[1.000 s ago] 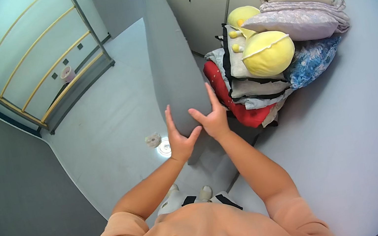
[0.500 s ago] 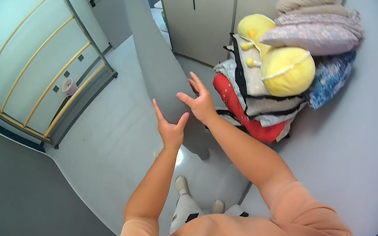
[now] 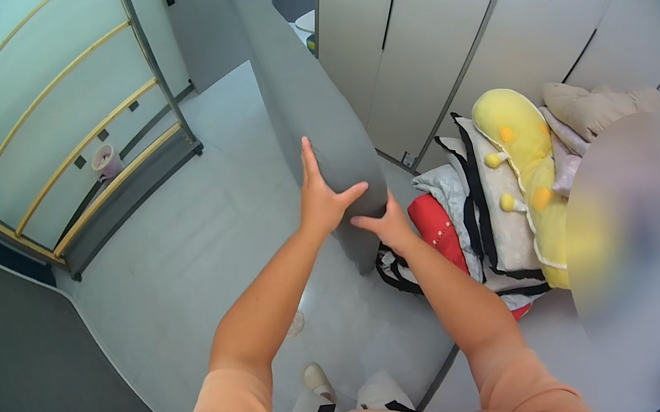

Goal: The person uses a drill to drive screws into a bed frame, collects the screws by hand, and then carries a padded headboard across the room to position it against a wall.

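A tall grey panel (image 3: 314, 112), slab-like and standing on its narrow edge, runs away from me toward the door. My left hand (image 3: 322, 198) lies along its left face, fingers straight up, thumb over the near edge. On the other side my right hand (image 3: 388, 224) clasps that edge, lower down. Its thumb shows on the edge, while its fingers are hidden behind the panel. The panel's lower near corner reaches down toward the floor, in front of my feet.
Right of the panel are folded bedding (image 3: 500, 204), a red bundle (image 3: 436, 227), a yellow plush pillow (image 3: 516, 144) and a beige pillow (image 3: 605, 103); a blurred patch hides part. Cabinets (image 3: 447, 20) stand behind. Leftward are a slatted metal frame (image 3: 108, 130), pink bin (image 3: 106, 160) and grey surface (image 3: 33, 360).
The view has turned, shifting the bedding pile right and down. My hands, apart and spread near the panel's edge before, now press against its two sides, the right hand lower than the left.
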### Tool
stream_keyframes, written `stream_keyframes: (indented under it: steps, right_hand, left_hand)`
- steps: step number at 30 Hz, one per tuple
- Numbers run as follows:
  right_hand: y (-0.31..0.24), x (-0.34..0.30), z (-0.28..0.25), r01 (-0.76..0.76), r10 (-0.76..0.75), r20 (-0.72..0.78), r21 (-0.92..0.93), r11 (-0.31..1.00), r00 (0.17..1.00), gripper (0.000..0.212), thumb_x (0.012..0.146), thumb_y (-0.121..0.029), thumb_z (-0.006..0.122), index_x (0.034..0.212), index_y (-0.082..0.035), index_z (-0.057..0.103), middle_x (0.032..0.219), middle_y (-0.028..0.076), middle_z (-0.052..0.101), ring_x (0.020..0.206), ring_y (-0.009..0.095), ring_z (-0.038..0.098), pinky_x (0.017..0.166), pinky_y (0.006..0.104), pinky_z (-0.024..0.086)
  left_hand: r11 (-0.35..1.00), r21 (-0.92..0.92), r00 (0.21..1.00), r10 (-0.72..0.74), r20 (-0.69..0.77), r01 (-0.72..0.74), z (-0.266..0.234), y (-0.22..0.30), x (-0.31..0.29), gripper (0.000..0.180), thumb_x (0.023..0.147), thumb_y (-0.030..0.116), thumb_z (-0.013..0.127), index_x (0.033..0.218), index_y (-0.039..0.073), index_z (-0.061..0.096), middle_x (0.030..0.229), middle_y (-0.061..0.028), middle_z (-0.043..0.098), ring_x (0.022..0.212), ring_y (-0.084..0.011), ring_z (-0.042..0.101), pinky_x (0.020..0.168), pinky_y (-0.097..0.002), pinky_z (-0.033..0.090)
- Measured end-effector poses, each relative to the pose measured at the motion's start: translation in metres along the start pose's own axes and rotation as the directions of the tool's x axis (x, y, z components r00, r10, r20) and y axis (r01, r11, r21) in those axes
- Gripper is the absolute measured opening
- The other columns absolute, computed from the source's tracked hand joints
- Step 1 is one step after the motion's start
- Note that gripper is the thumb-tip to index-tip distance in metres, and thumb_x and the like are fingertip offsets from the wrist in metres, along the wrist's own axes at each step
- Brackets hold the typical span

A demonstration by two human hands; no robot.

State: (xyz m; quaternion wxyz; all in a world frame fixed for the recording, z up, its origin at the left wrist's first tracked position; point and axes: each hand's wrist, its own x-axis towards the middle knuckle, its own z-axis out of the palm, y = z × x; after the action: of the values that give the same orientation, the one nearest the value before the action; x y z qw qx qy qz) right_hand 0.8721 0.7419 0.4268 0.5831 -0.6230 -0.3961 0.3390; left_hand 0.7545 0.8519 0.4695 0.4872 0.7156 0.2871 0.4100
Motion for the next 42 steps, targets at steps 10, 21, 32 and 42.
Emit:
stream_keyframes:
  steps: [10, 21, 32, 42]
  right_hand:
    - [-0.002, 0.189, 0.018, -0.098, 0.034, -0.203, -0.316, 0.944, 0.979, 0.081, 0.057, -0.032, 0.084, 0.123, -0.002, 0.047, 0.109, 0.017, 0.062, 0.100, 0.028, 0.060, 0.084, 0.0357, 0.048]
    - [-0.014, 0.408, 0.092, -0.119, 0.106, -0.054, -0.478, 0.870, 0.993, 0.095, 0.065, -0.050, 0.073, 0.132, 0.005, 0.033, 0.104, 0.022, 0.062, 0.096, 0.034, 0.061, 0.081, 0.0370, 0.048]
    - [-0.005, 0.589, 0.203, -0.091, -0.044, -0.193, -0.638, 0.765, 0.980, 0.088, 0.073, -0.050, 0.068, 0.127, 0.010, 0.035, 0.098, 0.025, 0.062, 0.089, 0.037, 0.061, 0.076, 0.0399, 0.049]
    - [-0.016, 0.701, 0.212, -0.007, 0.009, -0.154, 0.014, 1.000, 0.988, 0.070, 0.088, -0.040, 0.054, 0.139, -0.001, 0.028, 0.133, 0.016, 0.045, 0.122, 0.025, 0.043, 0.100, 0.0323, 0.034]
  left_hand:
    - [0.997, 0.049, 0.998, 0.055, 0.001, -0.055, -0.007, -0.072, 0.193, 0.120, 0.062, 0.024, 0.083, 0.142, 0.004, -0.004, 0.141, -0.0240, 0.022, 0.128, -0.0357, 0.030, 0.104, -0.0407, 0.031]
    - [0.999, 0.031, 1.000, -0.020, 0.019, 0.020, -0.091, -0.125, 0.406, 0.114, 0.059, 0.025, 0.084, 0.143, 0.004, 0.010, 0.131, -0.0221, 0.042, 0.117, -0.0309, 0.047, 0.096, -0.0370, 0.040]
    - [0.990, 0.094, 0.968, 0.081, 0.236, -0.106, -0.196, -0.223, 0.598, 0.111, 0.066, 0.021, 0.080, 0.144, 0.005, 0.004, 0.138, -0.0203, 0.032, 0.126, -0.0290, 0.036, 0.103, -0.0362, 0.030]
    - [0.964, -0.168, 0.951, -0.159, 0.264, 0.208, -0.223, -0.267, 0.730, 0.100, 0.080, 0.041, 0.065, 0.144, 0.005, -0.003, 0.137, -0.0248, 0.033, 0.129, -0.0342, 0.033, 0.104, -0.0363, 0.030]
